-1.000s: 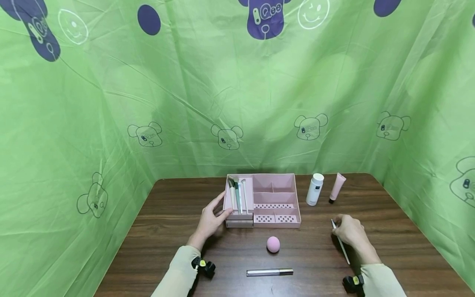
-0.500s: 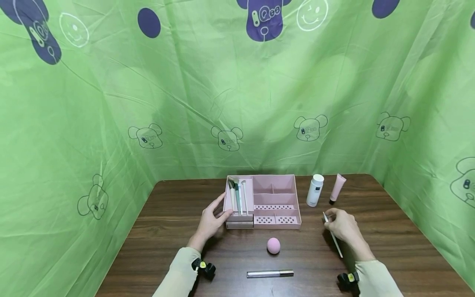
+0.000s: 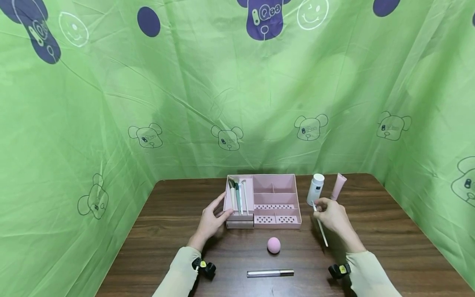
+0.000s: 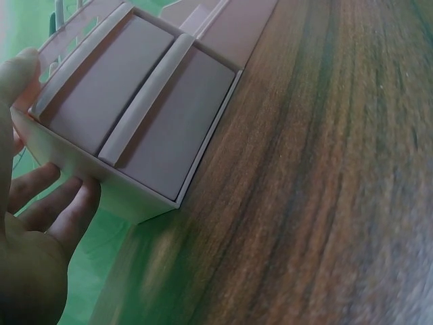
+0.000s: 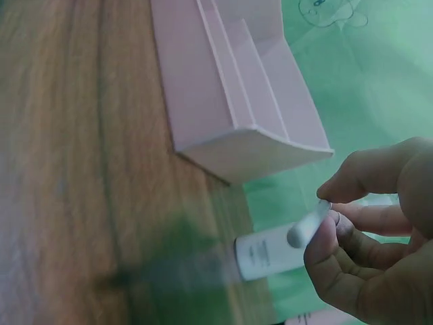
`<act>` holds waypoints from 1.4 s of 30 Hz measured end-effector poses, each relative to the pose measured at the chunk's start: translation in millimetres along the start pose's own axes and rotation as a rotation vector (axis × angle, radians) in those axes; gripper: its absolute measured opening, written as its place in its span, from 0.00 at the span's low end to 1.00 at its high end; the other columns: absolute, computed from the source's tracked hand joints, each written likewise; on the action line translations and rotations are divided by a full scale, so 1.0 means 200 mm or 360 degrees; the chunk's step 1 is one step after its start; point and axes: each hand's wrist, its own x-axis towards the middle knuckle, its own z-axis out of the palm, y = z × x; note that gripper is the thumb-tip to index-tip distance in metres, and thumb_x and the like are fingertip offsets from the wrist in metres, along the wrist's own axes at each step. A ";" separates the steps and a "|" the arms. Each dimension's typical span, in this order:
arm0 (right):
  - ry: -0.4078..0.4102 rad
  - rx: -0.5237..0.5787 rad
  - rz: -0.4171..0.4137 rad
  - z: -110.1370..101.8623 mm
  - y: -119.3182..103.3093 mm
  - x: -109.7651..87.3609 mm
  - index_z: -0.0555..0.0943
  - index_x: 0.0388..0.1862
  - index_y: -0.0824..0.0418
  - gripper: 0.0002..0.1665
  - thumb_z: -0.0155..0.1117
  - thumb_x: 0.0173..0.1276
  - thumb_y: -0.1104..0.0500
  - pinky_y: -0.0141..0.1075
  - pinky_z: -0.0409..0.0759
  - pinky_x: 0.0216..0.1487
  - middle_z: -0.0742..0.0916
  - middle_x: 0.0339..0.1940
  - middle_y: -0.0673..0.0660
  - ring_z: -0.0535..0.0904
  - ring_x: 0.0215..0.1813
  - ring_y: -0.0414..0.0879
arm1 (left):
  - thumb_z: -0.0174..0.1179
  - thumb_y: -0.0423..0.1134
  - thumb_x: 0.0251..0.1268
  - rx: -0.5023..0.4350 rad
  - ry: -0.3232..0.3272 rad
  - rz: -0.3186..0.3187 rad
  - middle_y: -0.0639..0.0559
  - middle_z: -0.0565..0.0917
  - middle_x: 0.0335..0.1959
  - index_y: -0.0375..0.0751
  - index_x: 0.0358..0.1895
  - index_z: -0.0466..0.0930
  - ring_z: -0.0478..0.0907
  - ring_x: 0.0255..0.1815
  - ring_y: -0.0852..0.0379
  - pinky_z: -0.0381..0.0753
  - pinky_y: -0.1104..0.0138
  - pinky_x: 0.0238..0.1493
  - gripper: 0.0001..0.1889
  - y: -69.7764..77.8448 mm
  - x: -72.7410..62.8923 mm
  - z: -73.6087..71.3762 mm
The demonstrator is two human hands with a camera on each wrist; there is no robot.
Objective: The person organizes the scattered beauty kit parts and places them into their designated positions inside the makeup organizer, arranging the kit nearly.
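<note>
My right hand (image 3: pixel 333 215) pinches a slim white makeup brush (image 3: pixel 321 229) between thumb and fingertips, right of the pink organizer (image 3: pixel 299 206). The brush slants, upper end near the white bottle (image 3: pixel 314 190); the right wrist view shows its rounded tip (image 5: pixel 296 237) pointing at the camera. My left hand (image 3: pixel 210 222) rests against the organizer's front left corner, thumb at the top edge and fingers extended along the side wall. In the left wrist view, those fingers (image 4: pixel 81 203) touch the wall beside two drawers (image 4: pixel 169 128). Several brushes (image 3: pixel 238 198) lie in the organizer's top left tray.
A pink ball-shaped sponge (image 3: pixel 273 245) sits in front of the organizer. Nearer me lies a silver tube (image 3: pixel 270 273). Behind my right hand stands a pink squeeze tube (image 3: pixel 338 187). Green cloth (image 3: pixel 237 90) surrounds the wooden table (image 3: pixel 174 206).
My right hand has carried the white brush left and farther from me, to just in front of the white bottle. The left hand stays at the organizer's corner.
</note>
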 end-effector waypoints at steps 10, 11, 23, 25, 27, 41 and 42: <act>0.0013 0.0047 -0.0041 0.01 -0.10 0.07 0.84 0.45 0.63 0.20 0.67 0.49 0.64 0.36 0.76 0.31 0.87 0.28 0.52 0.78 0.29 0.42 | 0.66 0.34 0.63 -0.0001 -0.0087 -0.0005 0.29 0.69 0.67 0.31 0.71 0.63 0.71 0.62 0.31 0.77 0.47 0.60 0.35 0.16 -0.01 -0.01; 0.0015 0.0057 -0.0047 0.01 -0.12 0.08 0.84 0.44 0.63 0.20 0.67 0.49 0.64 0.36 0.76 0.31 0.86 0.28 0.52 0.78 0.29 0.42 | 0.66 0.34 0.63 -0.0002 -0.0093 -0.0007 0.28 0.69 0.67 0.30 0.71 0.62 0.71 0.63 0.31 0.78 0.47 0.60 0.35 0.18 -0.02 -0.02; 0.0030 0.0125 -0.0115 0.03 -0.33 0.18 0.85 0.44 0.61 0.17 0.65 0.52 0.64 0.35 0.76 0.34 0.86 0.29 0.52 0.78 0.31 0.43 | 0.66 0.35 0.63 -0.0044 -0.0099 -0.0024 0.27 0.70 0.66 0.31 0.72 0.62 0.70 0.64 0.31 0.74 0.43 0.63 0.35 0.18 -0.01 -0.02; 0.0023 0.0162 -0.0134 0.04 -0.36 0.20 0.84 0.45 0.63 0.19 0.65 0.52 0.65 0.35 0.77 0.35 0.86 0.30 0.54 0.78 0.31 0.43 | 0.66 0.36 0.63 -0.0030 -0.0103 -0.0038 0.28 0.70 0.66 0.32 0.72 0.62 0.69 0.65 0.31 0.74 0.44 0.62 0.35 0.19 -0.01 -0.02; 0.0004 0.0193 -0.0143 0.05 -0.39 0.21 0.84 0.46 0.64 0.20 0.65 0.52 0.65 0.34 0.76 0.35 0.86 0.30 0.54 0.78 0.31 0.43 | 0.66 0.36 0.63 -0.0005 -0.0104 -0.0050 0.29 0.70 0.67 0.32 0.72 0.63 0.69 0.65 0.32 0.75 0.44 0.62 0.35 0.20 -0.02 -0.02; 0.0008 0.0216 -0.0139 0.13 -0.55 0.28 0.85 0.48 0.57 0.21 0.65 0.52 0.62 0.35 0.79 0.36 0.88 0.31 0.49 0.79 0.32 0.42 | 0.66 0.35 0.63 0.0004 -0.0109 -0.0060 0.29 0.69 0.67 0.32 0.72 0.62 0.71 0.63 0.32 0.77 0.49 0.61 0.35 0.21 -0.02 -0.02; 0.0012 0.0222 -0.0146 0.13 -0.56 0.28 0.85 0.48 0.57 0.21 0.65 0.52 0.62 0.36 0.79 0.36 0.88 0.30 0.49 0.79 0.32 0.42 | 0.66 0.35 0.63 0.0007 -0.0111 -0.0060 0.29 0.69 0.67 0.33 0.72 0.63 0.71 0.63 0.32 0.77 0.49 0.61 0.35 0.21 -0.02 -0.02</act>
